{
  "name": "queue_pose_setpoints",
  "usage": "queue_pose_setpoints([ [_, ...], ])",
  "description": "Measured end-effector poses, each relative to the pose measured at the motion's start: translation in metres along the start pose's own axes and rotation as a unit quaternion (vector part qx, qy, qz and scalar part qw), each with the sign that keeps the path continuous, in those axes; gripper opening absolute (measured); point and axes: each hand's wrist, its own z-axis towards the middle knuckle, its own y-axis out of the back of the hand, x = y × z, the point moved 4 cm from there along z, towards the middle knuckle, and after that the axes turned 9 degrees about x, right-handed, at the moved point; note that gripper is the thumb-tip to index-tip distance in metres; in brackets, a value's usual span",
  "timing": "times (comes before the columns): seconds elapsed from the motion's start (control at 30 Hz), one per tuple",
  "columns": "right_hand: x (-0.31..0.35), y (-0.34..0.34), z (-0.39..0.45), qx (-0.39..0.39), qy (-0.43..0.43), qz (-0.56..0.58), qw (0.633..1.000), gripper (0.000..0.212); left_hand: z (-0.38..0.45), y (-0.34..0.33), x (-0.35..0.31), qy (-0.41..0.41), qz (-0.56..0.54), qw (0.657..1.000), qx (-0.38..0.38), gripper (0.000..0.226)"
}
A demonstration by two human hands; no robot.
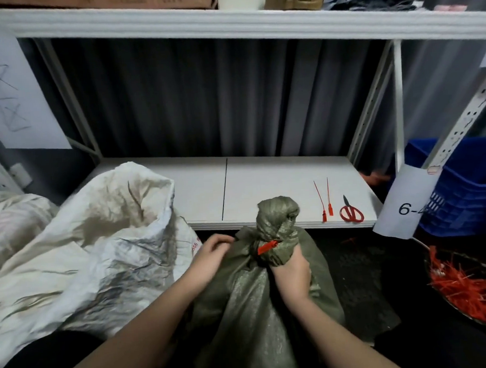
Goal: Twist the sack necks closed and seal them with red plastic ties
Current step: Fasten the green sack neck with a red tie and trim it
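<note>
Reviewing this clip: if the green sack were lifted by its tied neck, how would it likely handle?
The green sack looks woven and creased, so it would probably sag rather than hold shape. Its body bulges full, suggesting some weight. The red tie cinches the neck above the right hand, so the knob should give a fair, non-slip hold.

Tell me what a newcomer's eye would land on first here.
First the green sack at centre, its twisted neck bound by a red tie, with the right hand gripping just below the neck and the left hand on the sack's left shoulder. Next, the open white sack on the left, and the red scissors beside two spare ties on the shelf.
</note>
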Motion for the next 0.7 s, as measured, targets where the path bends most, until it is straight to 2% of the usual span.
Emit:
queue_pose_setpoints([
  [0.07,0.010,0.017,-0.004,-0.028,0.006,0.022,0.999,0.049,-0.005,0.018,0.008,0.055,0.066,0.996,-0.038,0.028],
  [0.13,0.023,0.030,-0.006,-0.047,0.026,0.041,0.998,0.047,-0.010,0.032,0.017,0.103,0.156,0.982,-0.019,0.056],
  [0.17,0.030,0.037,-0.006,-0.058,0.037,0.051,0.996,0.046,-0.012,0.037,0.017,0.104,0.174,0.979,0.000,0.061],
  [0.27,0.056,0.058,-0.001,-0.072,0.053,0.063,0.994,0.046,-0.031,0.040,0.002,0.110,0.153,0.977,0.096,0.067],
  [0.37,0.085,0.075,0.002,-0.076,0.078,0.060,0.992,0.044,-0.058,0.047,-0.011,0.170,0.056,0.967,0.184,0.053],
  [0.5,0.117,0.085,0.007,-0.071,0.107,0.083,0.988,0.044,-0.086,0.064,-0.008,0.222,0.019,0.935,0.276,0.096],
  [0.53,0.125,0.086,0.010,-0.063,0.118,0.085,0.987,0.047,-0.090,0.065,-0.005,0.228,0.034,0.930,0.288,0.099],
  [0.6,0.144,0.082,0.014,-0.053,0.132,0.070,0.987,0.055,-0.102,0.062,-0.006,0.220,0.068,0.929,0.288,0.090],
  [0.7,0.171,0.073,0.012,-0.056,0.156,0.071,0.984,0.061,-0.106,0.069,-0.003,0.189,0.059,0.947,0.252,0.085],
])
